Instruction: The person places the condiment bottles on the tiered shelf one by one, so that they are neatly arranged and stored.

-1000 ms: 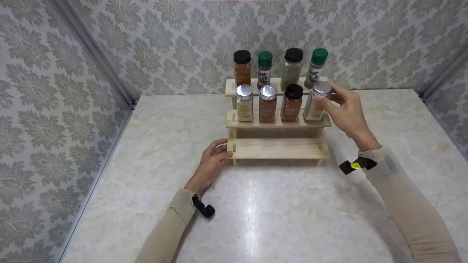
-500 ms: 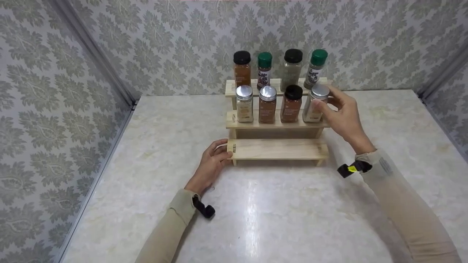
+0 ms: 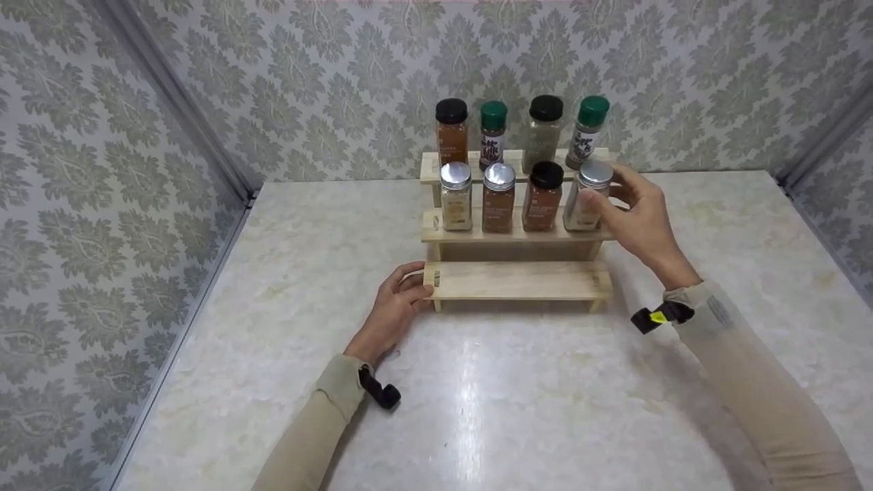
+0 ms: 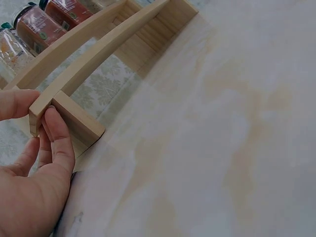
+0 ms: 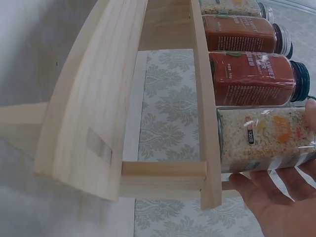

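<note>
A wooden three-step spice rack [image 3: 518,279] stands on the table. My left hand [image 3: 389,307] pinches the left end of its lowest shelf, thumb on top and fingers beneath, as the left wrist view shows. My right hand [image 3: 641,221] holds a clear jar of pale grains [image 5: 261,140] with a silver lid, thumb in front and fingers behind. That jar stands at the right end of the middle shelf. To its left on this shelf are a black-lidded red spice jar [image 3: 543,204], a silver-lidded red one [image 3: 498,204] and a silver-lidded pale one [image 3: 456,204].
The top shelf bears two black-lidded jars, one orange [image 3: 451,140] and one greyish [image 3: 542,140], and two green-lidded bottles [image 3: 492,140]. Behind the rack rises a patterned wall [image 3: 341,88]. The marbled table [image 3: 532,389] extends in front and to both sides.
My right hand has shifted the pale jar slightly left and down at the middle shelf's right end. My left hand keeps its place on the rack.
</note>
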Motion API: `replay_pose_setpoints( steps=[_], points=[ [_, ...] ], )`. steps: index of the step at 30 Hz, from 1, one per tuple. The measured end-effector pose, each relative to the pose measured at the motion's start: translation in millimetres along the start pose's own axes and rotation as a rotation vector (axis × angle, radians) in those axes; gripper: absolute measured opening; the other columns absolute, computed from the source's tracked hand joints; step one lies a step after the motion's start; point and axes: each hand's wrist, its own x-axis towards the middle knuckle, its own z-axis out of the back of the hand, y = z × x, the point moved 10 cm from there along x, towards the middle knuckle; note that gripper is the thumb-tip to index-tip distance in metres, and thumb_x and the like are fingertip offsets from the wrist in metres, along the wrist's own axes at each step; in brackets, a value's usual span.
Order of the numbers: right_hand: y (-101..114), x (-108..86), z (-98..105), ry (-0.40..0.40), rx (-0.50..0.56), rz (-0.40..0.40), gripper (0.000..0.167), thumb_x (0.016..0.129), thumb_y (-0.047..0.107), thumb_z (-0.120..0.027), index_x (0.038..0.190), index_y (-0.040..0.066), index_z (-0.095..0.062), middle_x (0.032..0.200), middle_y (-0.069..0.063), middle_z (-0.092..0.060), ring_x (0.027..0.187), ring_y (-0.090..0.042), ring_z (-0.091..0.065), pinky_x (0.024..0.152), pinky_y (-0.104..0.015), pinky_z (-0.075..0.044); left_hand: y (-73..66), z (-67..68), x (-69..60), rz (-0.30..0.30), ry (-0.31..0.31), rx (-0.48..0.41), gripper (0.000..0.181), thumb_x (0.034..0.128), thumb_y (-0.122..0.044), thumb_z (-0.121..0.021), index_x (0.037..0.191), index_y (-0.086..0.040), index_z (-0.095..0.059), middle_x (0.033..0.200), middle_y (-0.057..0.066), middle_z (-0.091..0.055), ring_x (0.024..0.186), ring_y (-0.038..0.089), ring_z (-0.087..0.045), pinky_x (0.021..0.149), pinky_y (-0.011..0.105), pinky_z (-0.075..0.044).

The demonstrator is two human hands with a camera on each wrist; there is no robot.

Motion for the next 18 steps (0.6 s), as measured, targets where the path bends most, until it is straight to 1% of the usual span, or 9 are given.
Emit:
replay_pose_setpoints(
  steps=[3, 6, 9, 10, 11, 13, 16, 18],
  points=[
    [0.6, 0.6, 1.5, 0.017, -0.001, -0.018, 0.047, 0.101, 0.019, -0.076, 0.145, 0.009, -0.065, 0.131, 0.001, -0.067, 0.115, -0.009, -0.068, 0.096, -0.019, -0.057, -3.3, -0.2, 0.8, 0.006, 0.022, 0.007, 0.052, 0.1010, 0.001, -0.062, 0.151, -0.002, -0.046, 0.143, 0.018, -0.057, 0.117, 0.022, -0.064, 0.093, 0.031, -0.058],
    [2.2, 1.8, 3.5, 0.032, -0.029, -0.021, 0.049, 0.102, 0.022, -0.076, 0.148, 0.011, -0.063, 0.136, -0.005, -0.066, 0.119, -0.008, -0.067, 0.101, -0.023, -0.057, -7.9, 2.3, 0.4, 0.022, 0.035, 0.028, 0.051, 0.1028, 0.000, -0.062, 0.151, -0.002, -0.046, 0.144, 0.018, -0.054, 0.115, 0.020, -0.064, 0.091, 0.029, -0.058],
    [2.4, 2.8, 7.5, 0.044, -0.051, -0.020, 0.050, 0.103, 0.021, -0.074, 0.150, 0.009, -0.061, 0.143, -0.010, -0.064, 0.122, -0.006, -0.066, 0.105, -0.025, -0.056, -14.6, 7.6, -0.4, 0.040, 0.027, 0.092, 0.051, 0.1012, -0.001, -0.064, 0.150, -0.002, -0.049, 0.144, 0.015, -0.053, 0.106, 0.018, -0.063, 0.086, 0.029, -0.057],
    [2.5, 3.3, 9.4, 0.045, -0.057, -0.015, 0.050, 0.103, 0.020, -0.074, 0.150, 0.008, -0.061, 0.145, -0.012, -0.064, 0.123, -0.006, -0.065, 0.105, -0.025, -0.055, -17.7, 9.6, -0.7, 0.047, 0.025, 0.122, 0.051, 0.1008, -0.002, -0.065, 0.149, -0.003, -0.051, 0.144, 0.014, -0.052, 0.104, 0.018, -0.063, 0.086, 0.030, -0.057],
    [3.0, 3.8, 11.6, 0.044, -0.058, -0.009, 0.049, 0.103, 0.019, -0.073, 0.150, 0.007, -0.061, 0.146, -0.014, -0.064, 0.123, -0.007, -0.066, 0.105, -0.025, -0.055, -21.8, 11.1, -0.9, 0.048, 0.032, 0.158, 0.052, 0.1004, -0.003, -0.066, 0.150, -0.003, -0.051, 0.145, 0.014, -0.051, 0.104, 0.019, -0.062, 0.087, 0.032, -0.056],
    [5.0, 4.9, 17.0, 0.040, -0.065, 0.006, 0.047, 0.104, 0.018, -0.072, 0.148, 0.006, -0.062, 0.147, -0.014, -0.064, 0.125, -0.011, -0.066, 0.106, -0.023, -0.055, -33.7, 14.6, -0.3, 0.030, 0.043, 0.263, 0.053, 0.0997, -0.006, -0.068, 0.150, -0.002, -0.051, 0.147, 0.015, -0.052, 0.107, 0.021, -0.063, 0.091, 0.037, -0.057],
    [7.7, 6.7, 27.8, 0.033, -0.124, 0.031, 0.043, 0.106, 0.020, -0.070, 0.147, 0.008, -0.064, 0.146, -0.015, -0.065, 0.130, -0.022, -0.066, 0.107, -0.022, -0.053, -57.2, 17.1, -0.7, -0.018, 0.072, 0.433, 0.056, 0.1019, -0.013, -0.070, 0.152, -0.001, -0.050, 0.151, 0.018, -0.053, 0.122, 0.030, -0.063, 0.103, 0.048, -0.055],
    [8.1, 7.2, 36.2, 0.030, -0.178, 0.039, 0.043, 0.107, 0.024, -0.068, 0.148, 0.011, -0.064, 0.147, -0.014, -0.065, 0.133, -0.028, -0.064, 0.110, -0.026, -0.053, -75.4, 18.6, -0.5, -0.065, 0.085, 0.563, 0.057, 0.1032, -0.018, -0.070, 0.154, -0.002, -0.049, 0.153, 0.020, -0.052, 0.131, 0.036, -0.061, 0.108, 0.054, -0.053]
  ],
)
